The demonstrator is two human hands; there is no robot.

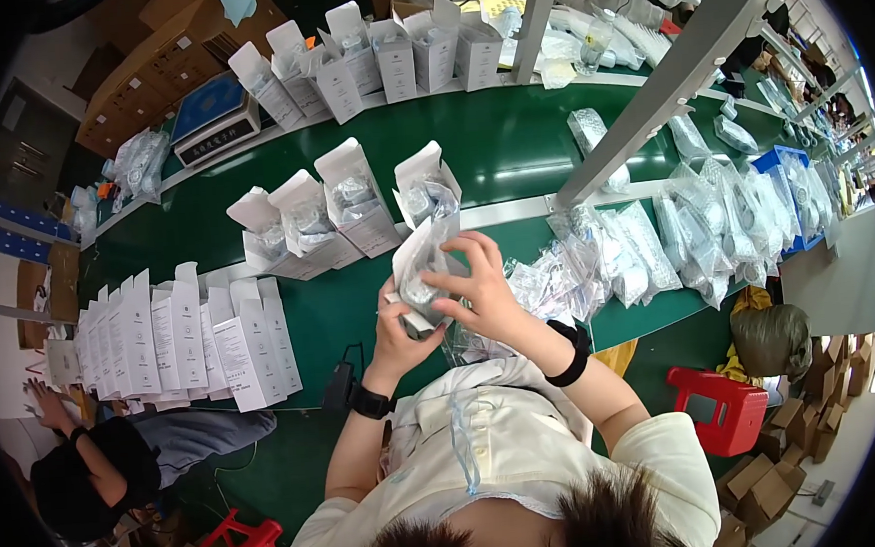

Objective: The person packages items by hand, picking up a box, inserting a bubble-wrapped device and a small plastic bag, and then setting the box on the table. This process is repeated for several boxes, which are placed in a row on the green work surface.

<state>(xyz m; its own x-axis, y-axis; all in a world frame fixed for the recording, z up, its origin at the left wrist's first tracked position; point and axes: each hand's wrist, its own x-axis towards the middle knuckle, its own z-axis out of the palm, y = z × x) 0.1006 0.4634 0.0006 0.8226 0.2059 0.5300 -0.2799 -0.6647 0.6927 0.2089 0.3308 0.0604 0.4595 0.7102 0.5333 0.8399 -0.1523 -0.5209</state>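
Observation:
My left hand [403, 343] is wrapped round the lower part of an open white carton [409, 252], tilted in front of me. Inside it sits a light-coloured item in a clear plastic bag [421, 291], whose loose plastic sticks out at the top. The bent fingers of my right hand [473, 286] grip this bag at the carton's mouth. What the bagged item is, I cannot make out. Just beyond stands another open carton [419, 166] with a bag in it. Several more filled open cartons [353, 203] stand to its left.
Rows of white cartons [166, 335] stand at the left of the green table [510, 144]. Bagged parts [637, 251] lie in a heap on the right, beside a blue bin [790, 177]. A grey metal post [639, 131] rises at the right. Another person's hand [50, 406] shows far left.

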